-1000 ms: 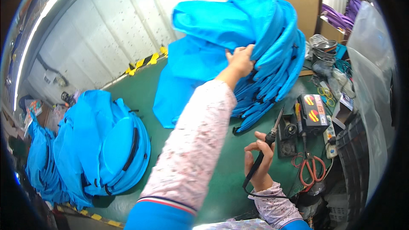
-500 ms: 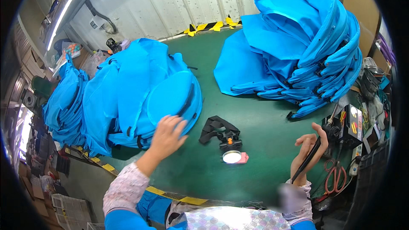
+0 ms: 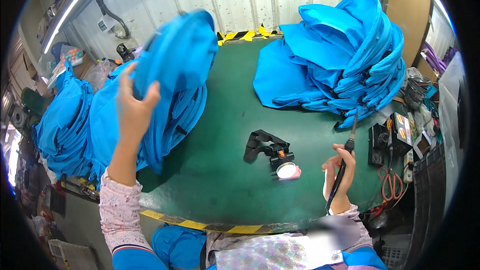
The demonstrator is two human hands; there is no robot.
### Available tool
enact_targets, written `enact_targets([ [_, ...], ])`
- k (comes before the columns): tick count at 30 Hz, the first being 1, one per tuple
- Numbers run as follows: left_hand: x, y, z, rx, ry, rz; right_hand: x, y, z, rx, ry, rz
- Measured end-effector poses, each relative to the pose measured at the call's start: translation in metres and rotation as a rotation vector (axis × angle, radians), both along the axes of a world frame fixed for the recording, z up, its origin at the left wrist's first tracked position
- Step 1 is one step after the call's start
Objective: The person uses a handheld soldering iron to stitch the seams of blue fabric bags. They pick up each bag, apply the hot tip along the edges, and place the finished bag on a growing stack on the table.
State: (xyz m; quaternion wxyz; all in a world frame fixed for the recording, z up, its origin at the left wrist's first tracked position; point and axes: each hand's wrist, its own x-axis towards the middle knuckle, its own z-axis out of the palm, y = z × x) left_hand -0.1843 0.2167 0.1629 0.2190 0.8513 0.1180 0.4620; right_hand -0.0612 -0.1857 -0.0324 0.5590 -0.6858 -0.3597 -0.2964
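Note:
My left hand (image 3: 137, 102) grips a blue folded fabric piece (image 3: 180, 50), slightly blurred, raised at the front of the left stack of blue folded fabric items (image 3: 105, 130). My right hand (image 3: 340, 172) holds a soldering iron (image 3: 349, 146) upright by its handle, tip pointing away from me. Between my hands lies a headlamp (image 3: 280, 157) with a black strap, round light and small pink piece. A taller stack of blue fabric items (image 3: 335, 57) is at the back right.
The green worktop (image 3: 225, 190) has hazard-tape edging (image 3: 240, 228). At its right are a black station unit (image 3: 402, 135), iron stand (image 3: 376, 145), red-handled scissors (image 3: 392, 182), power strip and clutter. A ribbed wall (image 3: 250, 0) stands behind, a hanging clear sheet (image 3: 452, 105) at right.
My left hand went from the right stack over to the left stack, then lifted a blue piece up and away from me. The right hand keeps hold of the iron.

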Motion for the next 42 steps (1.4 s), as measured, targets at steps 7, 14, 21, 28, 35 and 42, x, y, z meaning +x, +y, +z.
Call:
enact_targets([
  [7,0.000,-0.100,-0.067,-0.608,-0.410,-0.136,-0.034,0.081,0.041,0.047,-0.164,0.385],
  [14,0.001,-0.151,-0.122,0.044,-0.351,0.126,-0.047,0.123,0.046,0.090,-0.206,0.113],
  [21,-0.062,-0.202,-0.217,-0.208,0.431,-0.415,-0.029,0.086,0.040,0.236,-0.278,0.139],
  [28,-0.021,-0.222,-0.229,-1.302,0.172,-0.776,-0.015,0.067,0.047,0.081,-0.434,-0.003],
  [35,-0.011,-0.230,-0.206,-1.531,0.204,-0.834,-0.007,0.048,0.046,0.037,-0.420,-0.129],
  [42,0.007,-0.226,-0.227,-1.374,0.231,-0.902,-0.067,-0.025,0.026,0.031,-0.217,-0.029],
])
